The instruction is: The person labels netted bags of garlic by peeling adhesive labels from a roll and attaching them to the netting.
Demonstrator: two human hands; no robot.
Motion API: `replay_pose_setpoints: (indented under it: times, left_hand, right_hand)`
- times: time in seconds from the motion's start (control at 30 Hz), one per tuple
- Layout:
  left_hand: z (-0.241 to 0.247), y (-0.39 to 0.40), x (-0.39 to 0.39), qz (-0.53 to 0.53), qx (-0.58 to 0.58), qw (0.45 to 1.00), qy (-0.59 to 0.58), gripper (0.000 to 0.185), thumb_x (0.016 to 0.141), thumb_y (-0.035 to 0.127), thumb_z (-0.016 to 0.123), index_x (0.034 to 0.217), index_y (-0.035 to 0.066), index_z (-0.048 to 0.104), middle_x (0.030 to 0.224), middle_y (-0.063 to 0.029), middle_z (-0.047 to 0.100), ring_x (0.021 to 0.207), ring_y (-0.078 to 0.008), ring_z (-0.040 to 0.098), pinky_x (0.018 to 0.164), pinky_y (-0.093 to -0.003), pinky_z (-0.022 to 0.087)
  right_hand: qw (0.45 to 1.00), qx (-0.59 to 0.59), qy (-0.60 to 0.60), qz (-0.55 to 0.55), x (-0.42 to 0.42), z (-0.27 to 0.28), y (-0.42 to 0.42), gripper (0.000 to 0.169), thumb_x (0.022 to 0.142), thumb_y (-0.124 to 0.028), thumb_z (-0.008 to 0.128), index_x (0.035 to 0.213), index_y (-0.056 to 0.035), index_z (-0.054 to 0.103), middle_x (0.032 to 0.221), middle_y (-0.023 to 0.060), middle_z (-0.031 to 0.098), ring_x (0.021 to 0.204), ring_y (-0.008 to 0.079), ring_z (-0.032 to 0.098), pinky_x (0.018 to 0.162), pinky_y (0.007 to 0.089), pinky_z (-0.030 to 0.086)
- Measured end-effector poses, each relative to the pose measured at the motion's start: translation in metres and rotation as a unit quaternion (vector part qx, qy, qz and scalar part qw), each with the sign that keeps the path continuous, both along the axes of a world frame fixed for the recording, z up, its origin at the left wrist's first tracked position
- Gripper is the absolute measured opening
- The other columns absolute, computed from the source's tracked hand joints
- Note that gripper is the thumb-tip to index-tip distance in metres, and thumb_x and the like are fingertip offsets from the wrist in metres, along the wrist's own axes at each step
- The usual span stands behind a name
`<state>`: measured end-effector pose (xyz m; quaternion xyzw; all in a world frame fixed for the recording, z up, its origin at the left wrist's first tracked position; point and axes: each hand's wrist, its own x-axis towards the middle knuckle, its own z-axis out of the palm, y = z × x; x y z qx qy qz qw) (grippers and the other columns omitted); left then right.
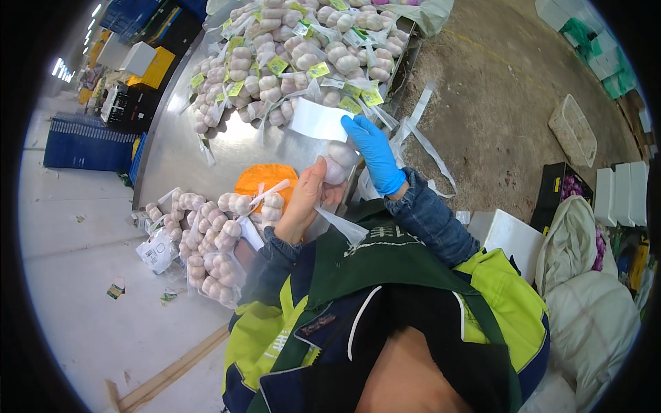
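Observation:
My bare left hand [304,195] is closed around the lower part of a small clear bag of garlic bulbs [338,161]. From under it the bag's loose plastic tail [343,226] hangs over my dark green apron [382,253]. A blue glove covers my right hand [374,152], whose fingertips pinch the edge of a blank-looking white strip of label paper [319,121]. This strip sticks out to the left, just above the held garlic. Whether the gloved palm also touches the bag cannot be made out. Beyond my hands, a large heap of bagged garlic [289,57] with green-yellow tags lies on a metal table [181,139].
Beside my left arm lie more garlic bags [211,232] and an orange cloth-like item [266,178]. Plastic strips [426,147] trail off the table's right edge. A white basket [573,131], a foam box [508,235] and a black crate [560,193] stand on the right-hand floor.

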<state>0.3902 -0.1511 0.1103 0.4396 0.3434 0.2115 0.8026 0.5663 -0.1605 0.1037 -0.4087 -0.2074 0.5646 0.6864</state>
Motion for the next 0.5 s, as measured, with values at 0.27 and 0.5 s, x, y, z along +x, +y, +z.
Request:
replay_pose_setpoints:
  times: [0.27, 0.5]
  left_hand:
    - [-0.026, -0.003, 0.011, 0.108, 0.213, 0.960, 0.146, 0.050, 0.089, 0.033, 0.067, 0.125, 0.000, 0.054, 0.092, -0.0037, 0.063, 0.076, -0.0086, 0.057, 0.060, -0.0207, 0.046]
    - [-0.106, 0.050, -0.021, 0.207, 0.164, 0.945, 0.191, 0.053, 0.084, 0.042, 0.070, 0.114, -0.001, 0.061, 0.093, -0.0055, 0.065, 0.077, -0.0150, 0.059, 0.065, -0.0270, 0.048]
  right_hand:
    - [0.996, 0.007, -0.081, 0.022, -0.013, -0.029, -0.004, 0.031, 0.093, -0.025, 0.063, 0.114, -0.0020, 0.063, 0.098, -0.0015, 0.061, 0.087, 0.0063, 0.052, 0.077, 0.0224, 0.045]
    - [0.992, -0.051, -0.107, 0.033, 0.029, -0.054, -0.007, 0.027, 0.092, -0.026, 0.063, 0.104, -0.0019, 0.066, 0.086, 0.0025, 0.065, 0.080, 0.0092, 0.060, 0.070, 0.0208, 0.045]
